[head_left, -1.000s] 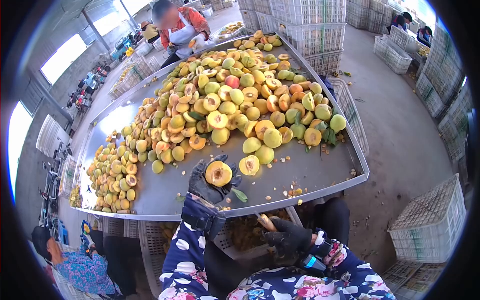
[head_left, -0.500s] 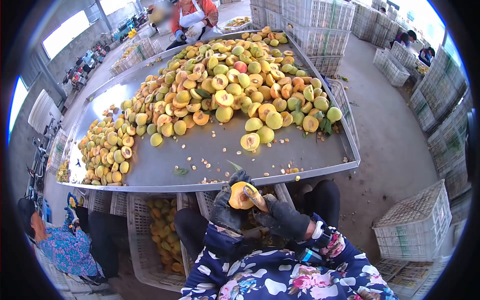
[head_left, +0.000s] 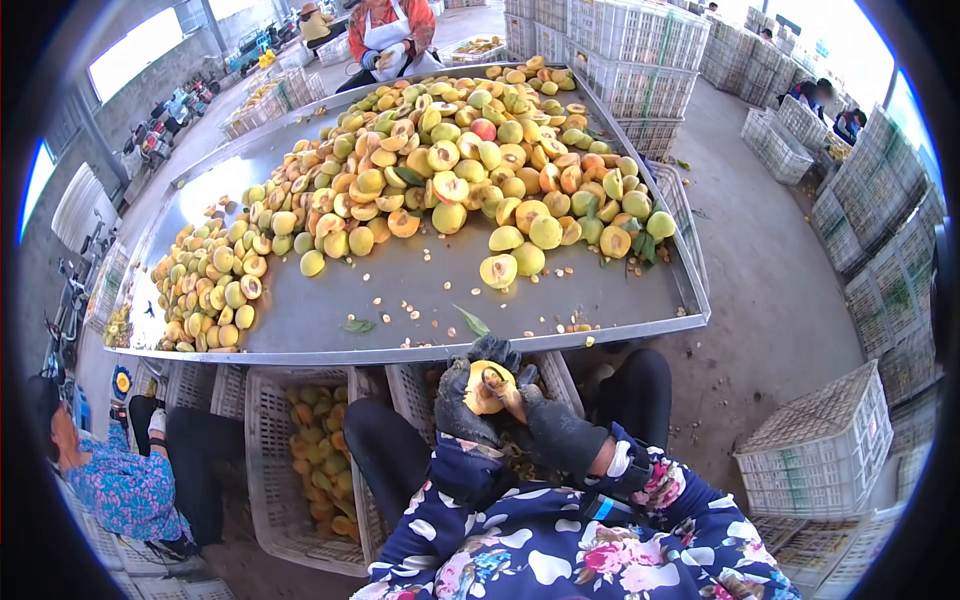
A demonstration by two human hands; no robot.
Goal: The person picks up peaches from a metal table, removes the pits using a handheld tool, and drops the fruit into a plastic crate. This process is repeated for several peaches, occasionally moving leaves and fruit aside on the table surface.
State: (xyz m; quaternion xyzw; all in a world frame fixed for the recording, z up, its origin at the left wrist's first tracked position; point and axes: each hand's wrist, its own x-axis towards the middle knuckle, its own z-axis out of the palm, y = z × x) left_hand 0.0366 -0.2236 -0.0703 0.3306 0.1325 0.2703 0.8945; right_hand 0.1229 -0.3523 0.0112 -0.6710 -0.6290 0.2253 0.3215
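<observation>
My left hand (head_left: 461, 408), in a dark, soiled glove, is closed around a yellow peach half (head_left: 482, 392) just off the table's near edge. In my right hand (head_left: 562, 430), also gloved, is a small pitting tool (head_left: 513, 402) with a tan handle. Its curved tip lies against the cut face at the stone hollow; how deep it sits is hidden. Beyond my hands stands a metal table (head_left: 330, 315) with a large heap of halved peaches (head_left: 440, 185). Loose stones and a green leaf (head_left: 472, 321) lie near its front edge.
Under the table edge at left, a white crate (head_left: 262, 470) holds peaches. Stacked crates (head_left: 635, 60) rise behind the table, with another crate (head_left: 815, 440) at right. One person (head_left: 130, 490) sits at my left; another person (head_left: 390, 35) works across the table.
The tool has shifted from the right side of the peach half onto the middle of its cut face. The view has tilted slightly, and the person at left has moved an arm.
</observation>
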